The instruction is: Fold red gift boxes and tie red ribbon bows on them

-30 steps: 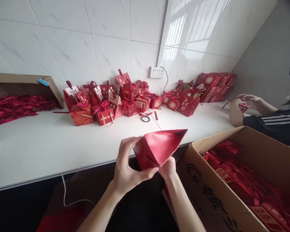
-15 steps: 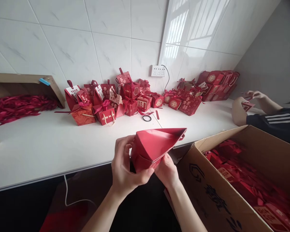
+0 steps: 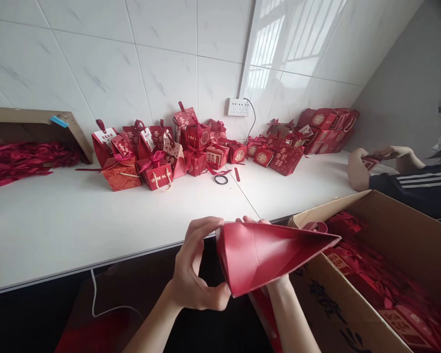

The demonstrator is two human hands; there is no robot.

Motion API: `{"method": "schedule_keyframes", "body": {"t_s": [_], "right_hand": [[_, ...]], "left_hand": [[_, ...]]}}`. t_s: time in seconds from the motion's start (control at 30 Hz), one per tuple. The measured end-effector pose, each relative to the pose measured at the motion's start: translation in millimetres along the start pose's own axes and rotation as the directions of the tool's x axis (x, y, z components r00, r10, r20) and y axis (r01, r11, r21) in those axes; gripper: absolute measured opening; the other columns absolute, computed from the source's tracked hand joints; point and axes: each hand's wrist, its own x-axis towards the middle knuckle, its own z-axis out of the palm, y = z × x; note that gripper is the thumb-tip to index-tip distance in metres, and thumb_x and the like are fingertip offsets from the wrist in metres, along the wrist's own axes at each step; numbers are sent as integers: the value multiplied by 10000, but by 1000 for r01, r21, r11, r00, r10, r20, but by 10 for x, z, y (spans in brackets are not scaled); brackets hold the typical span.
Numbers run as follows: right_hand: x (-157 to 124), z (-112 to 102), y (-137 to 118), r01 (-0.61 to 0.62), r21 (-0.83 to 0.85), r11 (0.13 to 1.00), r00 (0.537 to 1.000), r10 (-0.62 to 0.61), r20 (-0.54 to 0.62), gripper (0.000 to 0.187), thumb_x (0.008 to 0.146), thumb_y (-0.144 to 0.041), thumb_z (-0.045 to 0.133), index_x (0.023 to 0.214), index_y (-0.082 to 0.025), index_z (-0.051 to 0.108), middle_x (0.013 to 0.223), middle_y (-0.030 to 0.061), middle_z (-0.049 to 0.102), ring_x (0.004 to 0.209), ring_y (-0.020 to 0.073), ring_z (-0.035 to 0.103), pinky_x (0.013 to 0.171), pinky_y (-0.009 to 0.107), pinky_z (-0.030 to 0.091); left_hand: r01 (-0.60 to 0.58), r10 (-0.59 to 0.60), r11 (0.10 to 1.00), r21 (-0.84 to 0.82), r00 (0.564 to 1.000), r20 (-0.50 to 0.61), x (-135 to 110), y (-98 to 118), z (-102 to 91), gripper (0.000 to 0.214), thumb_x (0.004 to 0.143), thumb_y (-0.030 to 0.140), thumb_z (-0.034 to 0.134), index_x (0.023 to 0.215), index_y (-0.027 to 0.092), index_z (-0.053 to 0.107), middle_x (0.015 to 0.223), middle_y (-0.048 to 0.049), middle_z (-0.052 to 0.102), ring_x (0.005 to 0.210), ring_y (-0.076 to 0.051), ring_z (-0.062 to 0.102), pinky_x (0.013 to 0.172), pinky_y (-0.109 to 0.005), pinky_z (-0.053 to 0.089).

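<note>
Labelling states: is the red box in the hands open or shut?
Open: the red box gapes toward the camera, with its plain red inside showing between the edges.

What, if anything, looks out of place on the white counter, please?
A black ring and a loose red strip lie on the white counter in front of the gift boxes. They look slightly odd: the ring matches no box, and the strip appears attached to nothing. No tear shows on the held red box.
</note>
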Motion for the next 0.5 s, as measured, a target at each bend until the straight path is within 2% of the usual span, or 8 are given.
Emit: {"method": "schedule_keyframes", "body": {"t_s": [0.1, 0.2, 0.37, 0.5], "right_hand": [[-70, 46, -113, 77, -10, 997, 994, -78, -82, 373, 642, -612, 646, 924, -367, 630, 1116, -2, 649, 1042, 254, 591, 856, 483, 485], [-119, 16, -199, 126, -109, 986, 980, -141, -142, 369, 683, -645, 586, 943, -387, 625, 1160, -19, 620, 1065, 237, 576, 855, 449, 486], [-62, -131, -363, 123, -215, 969, 966, -166, -196, 298, 892, -379, 510, 1129, -205, 556, 1196, 78, 553, 1014, 194, 568, 860, 402, 483], [-115, -245, -446, 89, -288, 953, 949, -170, -266, 281, 896, -331, 517, 1146, -207, 543, 1190, 76, 546, 999, 189, 569, 837, 385, 497]], "left_hand": [[2, 0, 999, -35, 997, 71, -43, -2, 39, 811, 565, 134, 643, 1327, 232, 384, 1216, -132, 480, 1154, -323, 468, 883, -460, 486], [14, -1, 995, -100, 992, 128, -37, -8, 86, 837, 578, 111, 642, 1353, 238, 350, 1274, -136, 477, 1209, -322, 447, 932, -463, 469], [79, -25, 982, -169, 953, 301, -5, -107, 208, 877, 636, 183, 710, 1396, 279, 281, 1405, -133, 377, 1295, -333, 359, 1013, -495, 402], [110, -34, 981, -162, 911, 410, 0, -210, 394, 821, 710, 221, 682, 1405, 313, 255, 1440, -97, 339, 1323, -301, 324, 1050, -498, 361]]}}
